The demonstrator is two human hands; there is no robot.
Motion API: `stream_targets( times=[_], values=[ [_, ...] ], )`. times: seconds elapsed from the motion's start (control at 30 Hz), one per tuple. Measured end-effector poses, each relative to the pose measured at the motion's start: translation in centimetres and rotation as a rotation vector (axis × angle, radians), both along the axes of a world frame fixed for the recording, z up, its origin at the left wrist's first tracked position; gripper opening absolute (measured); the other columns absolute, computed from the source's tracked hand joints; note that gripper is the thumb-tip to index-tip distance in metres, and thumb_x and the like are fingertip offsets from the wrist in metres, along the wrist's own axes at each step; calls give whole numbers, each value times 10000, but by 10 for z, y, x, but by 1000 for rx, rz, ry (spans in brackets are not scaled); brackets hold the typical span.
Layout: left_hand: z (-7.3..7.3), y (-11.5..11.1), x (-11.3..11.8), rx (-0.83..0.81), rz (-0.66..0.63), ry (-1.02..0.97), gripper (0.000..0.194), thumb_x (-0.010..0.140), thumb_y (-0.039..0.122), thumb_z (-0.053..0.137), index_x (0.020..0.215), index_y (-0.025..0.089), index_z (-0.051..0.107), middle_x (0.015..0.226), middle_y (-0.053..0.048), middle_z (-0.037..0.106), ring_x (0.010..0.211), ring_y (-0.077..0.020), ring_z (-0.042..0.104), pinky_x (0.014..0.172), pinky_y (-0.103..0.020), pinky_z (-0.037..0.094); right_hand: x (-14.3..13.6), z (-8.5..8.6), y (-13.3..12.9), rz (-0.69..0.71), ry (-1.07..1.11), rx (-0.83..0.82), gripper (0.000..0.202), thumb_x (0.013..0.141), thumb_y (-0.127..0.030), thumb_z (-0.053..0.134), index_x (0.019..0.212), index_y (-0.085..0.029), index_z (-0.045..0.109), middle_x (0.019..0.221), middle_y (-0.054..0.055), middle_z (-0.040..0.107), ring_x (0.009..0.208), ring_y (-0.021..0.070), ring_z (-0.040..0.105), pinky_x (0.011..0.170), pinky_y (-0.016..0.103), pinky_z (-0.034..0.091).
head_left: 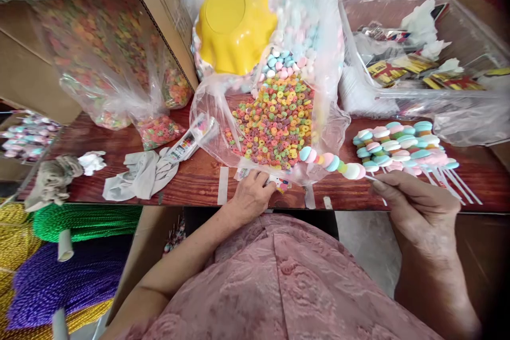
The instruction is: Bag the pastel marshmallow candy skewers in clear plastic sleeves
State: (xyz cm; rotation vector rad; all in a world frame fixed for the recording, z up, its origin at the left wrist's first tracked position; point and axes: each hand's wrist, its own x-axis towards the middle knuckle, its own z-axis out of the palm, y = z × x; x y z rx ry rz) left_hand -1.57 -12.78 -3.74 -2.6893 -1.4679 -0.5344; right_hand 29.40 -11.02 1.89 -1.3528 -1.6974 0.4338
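Head view: candy skewer (332, 163) left of right hand (422, 204) (pinched).

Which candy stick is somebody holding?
The pastel candy skewer pinched by its white stick in the right hand; the other pastel skewers lie heaped on the reddish-brown table.

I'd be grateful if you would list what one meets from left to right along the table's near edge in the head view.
Crumpled grey-brown cloth → small white wad → crumpled white cloth → left hand → stick of threaded candies → right hand, pinching that stick.
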Motion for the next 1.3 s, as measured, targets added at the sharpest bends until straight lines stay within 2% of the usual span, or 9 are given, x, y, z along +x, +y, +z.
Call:
stream_targets(
  times=[0.03, 0.1, 0.27, 0.37, 0.5, 0.67, 0.8, 0.93, 1.3],
  values=[
    [0, -1, 2, -2, 14, 15, 171, 880, 106, 526, 854, 164, 684, 903, -99, 647, 901, -233, 537, 704, -323, 445, -2, 0, -1, 58, 19, -2, 24, 831, -275, 715, 846, -275, 734, 784, -16, 699, 701, 137, 629, 673, 270, 495],
    [-2, -1, 4, 1, 43, -8, 169, 860, 91, 534, 775, 159, 664, 852, -90, 646, 880, -229, 537, 697, -323, 439, -3, -1, -2, 145, 37, -5, 93, 838, -195, 702, 877, -274, 732, 784, -29, 688, 690, 115, 605, 660, 248, 474],
    [-9, 6, 0, -8, 118, -223, 179, 892, 209, 601, 722, 162, 634, 788, -62, 654, 804, -201, 569, 709, -321, 461, -1, -2, -8, 201, 49, -47, 122, 847, -149, 681, 876, -260, 722, 757, -41, 661, 651, 97, 565, 609, 230, 444],
    [-8, 10, -9, -72, 38, -326, 172, 909, 276, 625, 794, 158, 669, 842, -72, 682, 838, -197, 608, 768, -333, 493, 1, -4, -12, 193, 85, -84, 144, 843, -143, 686, 890, -270, 733, 785, -39, 686, 667, 105, 588, 626, 232, 459],
    [-9, 14, -22, -142, -86, -444, 161, 934, 257, 597, 912, 152, 718, 928, -91, 713, 882, -182, 654, 792, -319, 521, 4, -7, -14, 218, 142, -164, 96, 840, -165, 690, 850, -249, 734, 756, -19, 686, 652, 123, 599, 615, 246, 469],
    [-13, 20, -25, -190, -88, -604, 161, 907, 216, 633, 805, 164, 746, 842, -64, 726, 822, -160, 685, 784, -304, 532, -1, -3, -13, 368, 78, -329, 87, 875, -238, 658, 818, -217, 721, 748, 12, 679, 672, 140, 608, 629, 257, 479],
    [-10, 26, -28, -275, -92, -755, 159, 861, 272, 709, 754, 161, 745, 776, -50, 714, 779, -149, 676, 751, -276, 534, -8, 1, -12, 451, -10, -392, 149, 893, -303, 640, 799, -211, 710, 738, 21, 676, 666, 143, 600, 638, 265, 481],
    [-7, 28, -33, -352, -120, -807, 188, 858, 316, 713, 752, 168, 757, 805, -60, 723, 811, -154, 675, 768, -282, 538, -7, -2, -12, 463, -31, -410, 151, 903, -336, 627, 830, -230, 706, 768, 15, 676, 690, 152, 602, 652, 280, 478],
    [-9, 27, -35, -377, -130, -855, 180, 835, 341, 736, 775, 176, 780, 821, -66, 733, 820, -158, 685, 781, -279, 544, 1, -11, -16, 399, 0, -436, 118, 905, -341, 630, 865, -254, 698, 779, -4, 662, 700, 151, 595, 651, 283, 469]
  ],
)
